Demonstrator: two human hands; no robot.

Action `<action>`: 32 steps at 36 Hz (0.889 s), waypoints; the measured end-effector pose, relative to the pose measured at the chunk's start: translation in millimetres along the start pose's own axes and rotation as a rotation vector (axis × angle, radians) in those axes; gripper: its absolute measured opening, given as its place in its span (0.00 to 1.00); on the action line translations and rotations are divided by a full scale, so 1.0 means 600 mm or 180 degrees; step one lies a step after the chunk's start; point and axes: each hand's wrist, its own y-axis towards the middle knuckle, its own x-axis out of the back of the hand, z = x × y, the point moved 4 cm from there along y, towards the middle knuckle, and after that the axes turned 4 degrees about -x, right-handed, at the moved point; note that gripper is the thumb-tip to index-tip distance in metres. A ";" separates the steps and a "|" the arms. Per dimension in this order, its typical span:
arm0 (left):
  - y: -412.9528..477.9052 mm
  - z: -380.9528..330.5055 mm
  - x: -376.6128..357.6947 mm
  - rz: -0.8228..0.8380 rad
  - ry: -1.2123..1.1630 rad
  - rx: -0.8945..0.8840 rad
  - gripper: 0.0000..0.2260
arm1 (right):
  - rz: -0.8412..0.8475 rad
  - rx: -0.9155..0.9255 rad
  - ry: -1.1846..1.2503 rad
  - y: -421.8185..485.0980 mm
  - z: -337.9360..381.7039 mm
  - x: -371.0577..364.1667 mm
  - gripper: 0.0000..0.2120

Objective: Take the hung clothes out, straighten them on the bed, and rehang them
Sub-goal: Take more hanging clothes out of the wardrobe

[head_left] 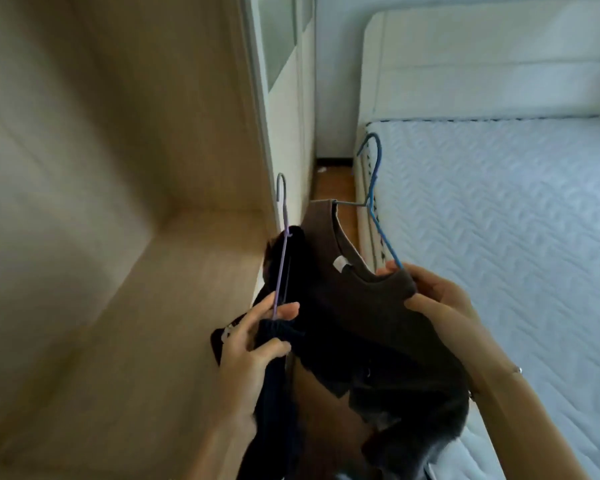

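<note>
My left hand (257,337) grips a black knit garment (278,393) together with its purple hanger (282,258), whose hook points up beside the wardrobe. My right hand (437,296) pinches the shoulder of a dark brown T-shirt (368,306) where it sits on a blue hanger (378,209). The shirt's neckline and a white label (340,263) face me. Both garments hang in the gap between wardrobe and bed, and their lower parts run out of view.
An open light-wood wardrobe compartment (101,237) fills the left side. The bed with a white quilted mattress (516,237) and padded headboard (482,64) lies on the right. A narrow strip of wooden floor (333,185) runs between them.
</note>
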 end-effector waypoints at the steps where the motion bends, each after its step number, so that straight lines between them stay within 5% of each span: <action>1: -0.009 -0.001 -0.011 0.0137 0.0015 0.0001 0.25 | -0.0167 -0.0023 0.0062 -0.028 -0.004 0.019 0.26; 20: -0.345 0.031 -0.213 0.3068 0.0114 0.0112 0.28 | -0.2562 -0.0323 0.0429 -0.673 -0.118 0.270 0.25; 32: -0.655 0.055 -0.379 0.4207 -0.0042 0.0263 0.26 | -0.3090 -0.0141 0.0502 -1.068 -0.152 0.327 0.26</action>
